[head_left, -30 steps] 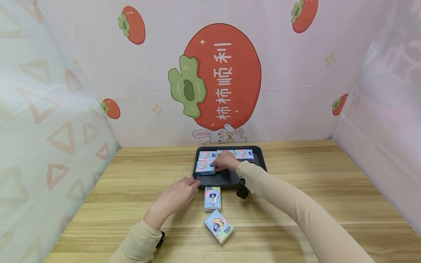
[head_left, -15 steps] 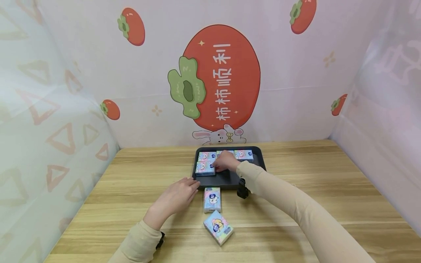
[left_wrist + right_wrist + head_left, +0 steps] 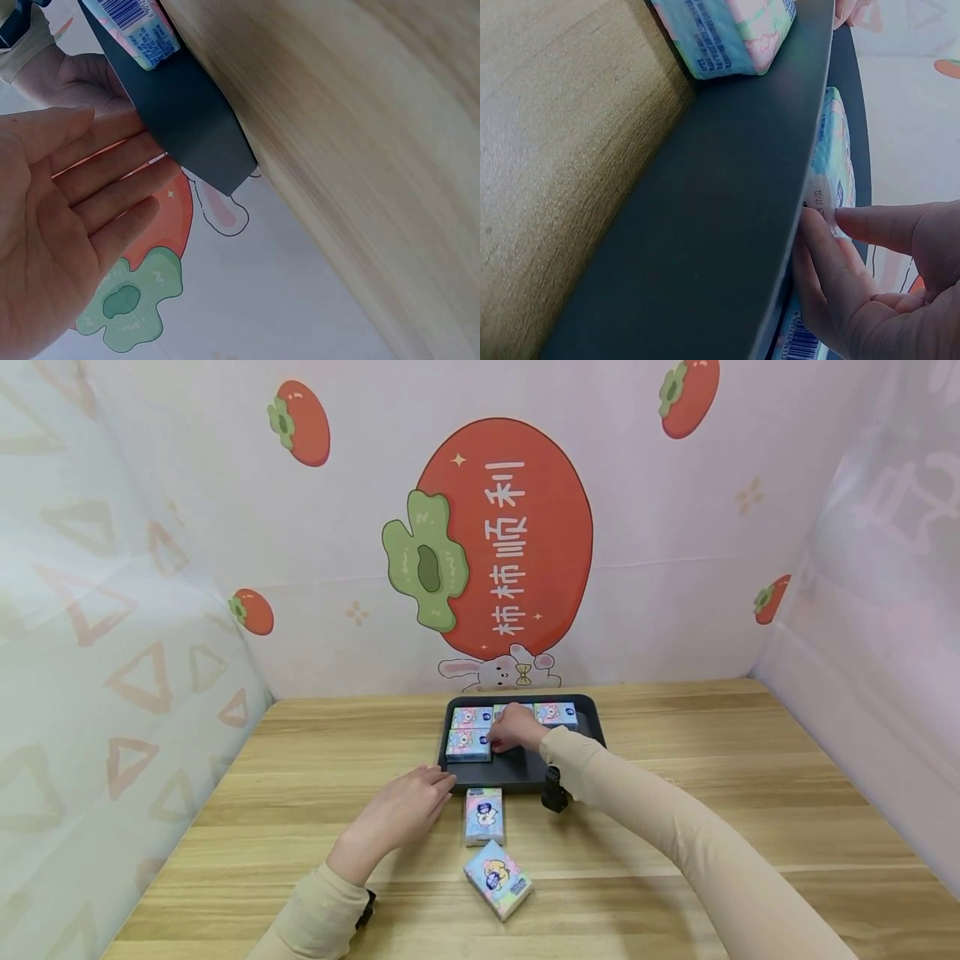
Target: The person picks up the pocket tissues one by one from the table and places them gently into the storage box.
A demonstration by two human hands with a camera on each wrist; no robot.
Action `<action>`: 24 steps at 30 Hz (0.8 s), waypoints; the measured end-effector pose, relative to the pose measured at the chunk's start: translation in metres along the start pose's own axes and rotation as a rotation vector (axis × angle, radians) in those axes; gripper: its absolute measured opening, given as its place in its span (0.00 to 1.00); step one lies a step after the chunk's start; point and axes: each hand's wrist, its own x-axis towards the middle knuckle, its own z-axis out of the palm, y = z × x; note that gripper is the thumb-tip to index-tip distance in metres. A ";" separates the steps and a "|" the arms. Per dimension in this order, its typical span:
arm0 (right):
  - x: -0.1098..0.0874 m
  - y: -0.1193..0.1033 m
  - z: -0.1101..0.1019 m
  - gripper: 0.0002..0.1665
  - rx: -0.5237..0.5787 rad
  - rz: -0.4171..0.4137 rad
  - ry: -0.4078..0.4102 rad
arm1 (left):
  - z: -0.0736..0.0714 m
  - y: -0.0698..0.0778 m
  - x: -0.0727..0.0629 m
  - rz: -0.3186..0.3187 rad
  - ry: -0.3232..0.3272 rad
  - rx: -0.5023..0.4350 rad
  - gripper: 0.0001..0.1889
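A dark shallow tray [image 3: 513, 772] holds several blue and pink tissue packs. At its back row lie a left pack [image 3: 470, 717], a right pack [image 3: 556, 713] and a middle one partly hidden behind my right hand [image 3: 517, 728]. That hand pinches the end of the front-left tissue pack [image 3: 467, 746]; in the right wrist view, thumb and fingers meet at the end of this pack [image 3: 832, 146]. My left hand [image 3: 408, 800] has its fingers straight, with the fingertips at the tray's front-left corner. In the left wrist view its palm [image 3: 45, 247] faces the camera.
Two more tissue packs lie on the wooden table [image 3: 315, 760] in front of the tray: a straight one [image 3: 483, 817] near the rim and an angled one [image 3: 498, 879] closer to me. A printed cloth backdrop [image 3: 652, 610] stands behind the table.
Almost nothing differs. The right hand and the front-left pack keep their place in the tray, and the left hand stays at the corner; the head view shifts very slightly.
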 end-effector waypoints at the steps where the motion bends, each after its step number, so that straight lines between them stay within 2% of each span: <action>1: 0.000 0.000 0.000 0.06 0.003 -0.002 0.000 | 0.000 0.000 0.000 -0.001 -0.001 0.000 0.16; 7: -0.004 0.000 -0.002 0.05 0.022 -0.020 -0.004 | 0.000 0.000 0.000 0.002 0.000 0.003 0.17; 24: -0.007 -0.002 -0.007 0.06 -0.048 -0.041 -0.043 | -0.001 0.001 -0.001 -0.001 -0.002 0.006 0.17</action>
